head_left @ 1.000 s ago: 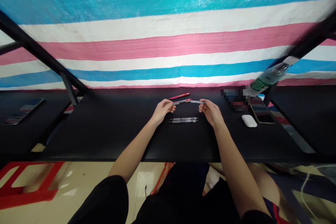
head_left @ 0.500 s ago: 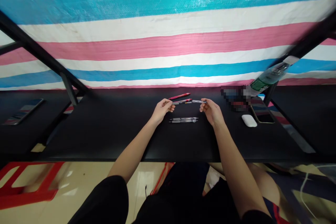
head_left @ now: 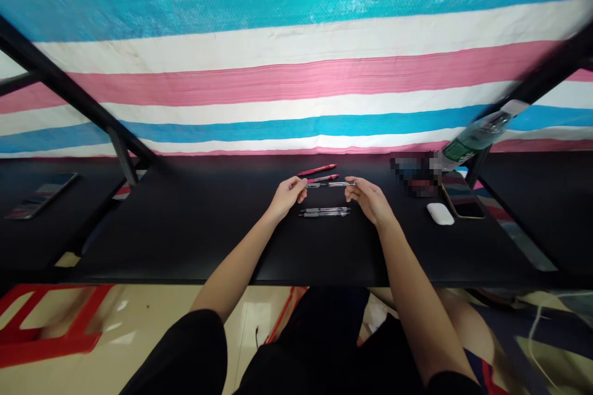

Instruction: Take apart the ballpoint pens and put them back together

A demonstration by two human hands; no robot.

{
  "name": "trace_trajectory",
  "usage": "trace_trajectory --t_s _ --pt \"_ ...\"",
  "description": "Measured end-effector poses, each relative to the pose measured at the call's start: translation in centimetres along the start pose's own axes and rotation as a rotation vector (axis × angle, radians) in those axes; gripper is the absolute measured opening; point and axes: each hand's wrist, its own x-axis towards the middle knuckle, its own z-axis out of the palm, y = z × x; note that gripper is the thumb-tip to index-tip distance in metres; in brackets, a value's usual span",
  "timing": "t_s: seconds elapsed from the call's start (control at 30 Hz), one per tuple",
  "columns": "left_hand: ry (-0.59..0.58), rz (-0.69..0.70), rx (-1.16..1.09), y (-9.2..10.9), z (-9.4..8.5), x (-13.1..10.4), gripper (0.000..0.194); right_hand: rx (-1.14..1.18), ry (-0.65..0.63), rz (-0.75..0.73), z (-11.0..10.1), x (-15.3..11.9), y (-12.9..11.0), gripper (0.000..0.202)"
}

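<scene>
Between my hands, a clear-barrelled pen [head_left: 330,184] with a grey grip is held level above the black table. My left hand [head_left: 288,196] pinches its grip end, and my right hand [head_left: 368,197] has its fingers closed on the clear end. Just behind it lies a red pen [head_left: 331,178], partly hidden by the held pen and my left fingers. Another red pen [head_left: 317,170] rests farther back at a slight slant. Nearer to me, two clear pens [head_left: 325,212] with grey grips lie side by side.
At the right are a white earbud case [head_left: 440,214], a phone [head_left: 463,197] and a leaning plastic bottle [head_left: 475,139] beside a blurred patch. Another phone [head_left: 42,196] lies on the left table. Black slanted posts [head_left: 88,99] flank the black table [head_left: 194,228], with a striped sheet [head_left: 296,86] behind.
The clear part that my right hand held has moved left and now lines up with the grey-grip part in my left hand, as one pen. My left hand has barely moved.
</scene>
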Motion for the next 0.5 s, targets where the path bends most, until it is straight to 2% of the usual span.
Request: trace_trajectory --t_s 0.27,0.5 --pt "0.030 -0.041 0.090 0.00 0.03 -0.05 0.052 0.000 -0.059 0.024 0.21 -0.18 -0.09 0.035" --pt "-0.020 0.042 0.050 -0.14 0.06 -0.04 0.038 -0.016 -0.076 0.041 0.40 -0.32 -0.18 0.035"
